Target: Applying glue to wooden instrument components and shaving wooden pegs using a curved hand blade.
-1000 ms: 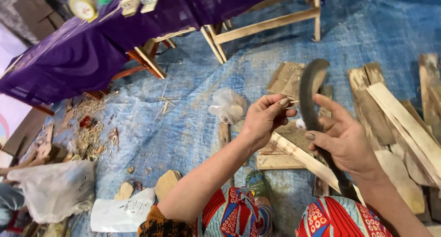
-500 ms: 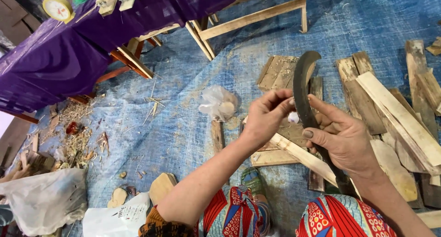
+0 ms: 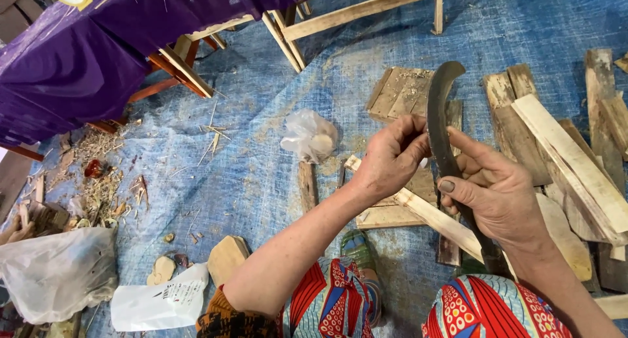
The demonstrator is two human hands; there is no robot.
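My right hand (image 3: 498, 193) grips a dark curved blade (image 3: 439, 109) that points up and away from me, my thumb pressed against its side. My left hand (image 3: 391, 156) is closed with its fingertips pinched right at the blade's edge; whatever small thing they hold is hidden by the fingers. Under both hands lie a pale wooden stick (image 3: 437, 217) and flat wood pieces (image 3: 400, 92) on the blue tarp (image 3: 248, 181). My knees in red, blue and white patterned cloth (image 3: 487, 308) show at the bottom.
Split wood planks (image 3: 569, 148) are piled at the right. A crumpled clear plastic bag (image 3: 309, 136) lies mid-tarp. A purple cloth (image 3: 78, 63) over a wooden frame (image 3: 353, 14) fills the top left. White bags (image 3: 59, 272), wood chips and shavings (image 3: 98, 187) lie at the left.
My view has shifted, so everything sits a little further left and lower. The hands stay together at the blade, and my left fingers have closed in tighter on its edge.
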